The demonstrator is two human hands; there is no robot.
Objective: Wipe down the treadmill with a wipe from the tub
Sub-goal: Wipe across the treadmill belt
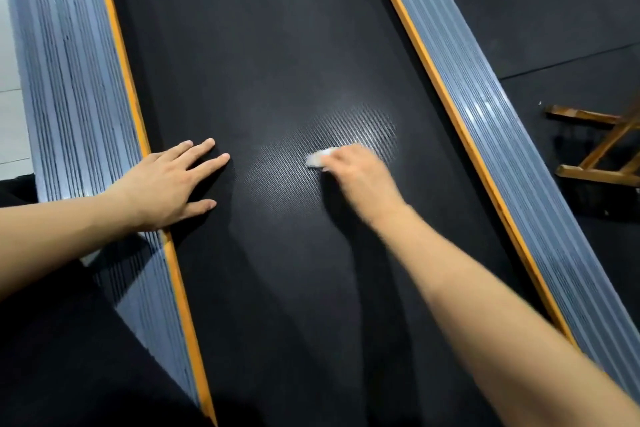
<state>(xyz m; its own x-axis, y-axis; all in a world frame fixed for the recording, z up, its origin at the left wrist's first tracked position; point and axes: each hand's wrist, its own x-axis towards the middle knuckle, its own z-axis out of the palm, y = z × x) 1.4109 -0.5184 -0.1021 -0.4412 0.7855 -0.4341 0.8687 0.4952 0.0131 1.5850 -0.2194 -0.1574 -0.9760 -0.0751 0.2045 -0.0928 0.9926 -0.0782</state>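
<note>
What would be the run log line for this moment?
right hand: holds wipe on treadmill belt | left hand: flat on belt

A dark, matte black rubber floor (540, 10) fills the right side, crossed by a thin seam line. On it, near the right edge, stands a light brown wooden frame (602, 146) with slanted legs. Pale grey-white floor tiles (8, 80) show far left.
</note>
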